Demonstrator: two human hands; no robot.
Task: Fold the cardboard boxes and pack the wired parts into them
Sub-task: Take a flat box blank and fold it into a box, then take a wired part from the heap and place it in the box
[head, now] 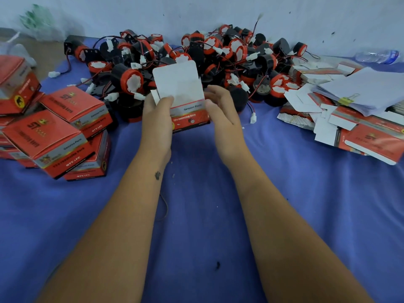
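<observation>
Standing between 2 hands [157, 114] (left grips): box [185, 101].

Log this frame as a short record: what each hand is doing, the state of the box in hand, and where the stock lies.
left hand: grips the box at its left edge
right hand: fingers on the box's right side; grip unclear
box in hand: upright, white top flap open
wired parts: heaped behind the box
packed boxes: stacked at left
flat boxes: piled at right
surface: blue cloth

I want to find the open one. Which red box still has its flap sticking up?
The box held between both hands, white flap upright; the boxes piled left are closed.
</observation>
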